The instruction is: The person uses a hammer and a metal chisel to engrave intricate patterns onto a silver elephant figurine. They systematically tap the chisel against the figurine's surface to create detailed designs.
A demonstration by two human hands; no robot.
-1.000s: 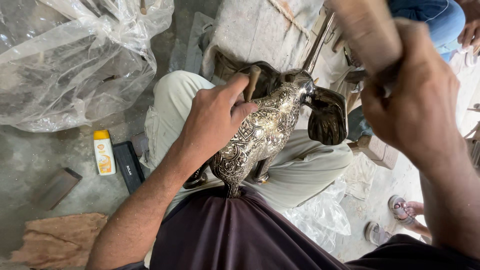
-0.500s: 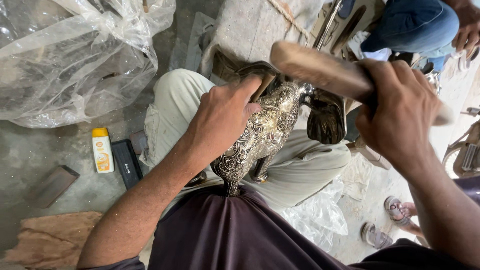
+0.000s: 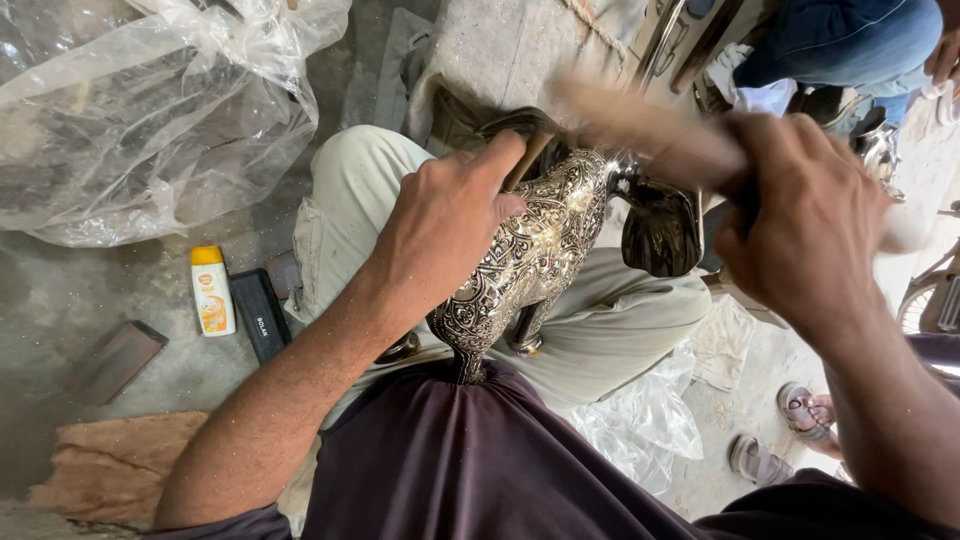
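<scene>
Figurine: an engraved metal animal figurine [image 3: 540, 250], silver-toned with dense dark patterning, stands propped on the person's lap, its base pressed against the dark maroon shirt [image 3: 470, 470]; its body slants up and away from the wearer; a dark shiny ear-like flap [image 3: 662, 225] hangs at its far end
Left hand: the left hand [image 3: 445, 225] is clamped over the figurine's back, fingers wrapped across the top, forefinger stretched toward the head end; it is grasping the figurine and steadying it
Right hand: the right hand [image 3: 805, 225] is clenched around the handle of a wooden mallet [image 3: 650, 125]; the mallet head is blurred just above the figurine's head end; whether it touches the metal cannot be told
Legs: pale trousers [image 3: 350, 210] show under and on both sides of the figurine
Left of the figurine: on the concrete floor [image 3: 60, 290] lie a small white bottle with a yellow cap [image 3: 213, 292] and, just beside it, a flat black case [image 3: 259, 315]; farther out a dark flat block [image 3: 117, 360]; nearer the wearer a brown cloth [image 3: 110, 465]
Beyond the bottle: a big heap of clear plastic sheeting [image 3: 150, 110]
Right of the figurine: another person's sandalled foot [image 3: 805, 408] on the floor; crumpled clear plastic [image 3: 650, 420] below the knee
</scene>
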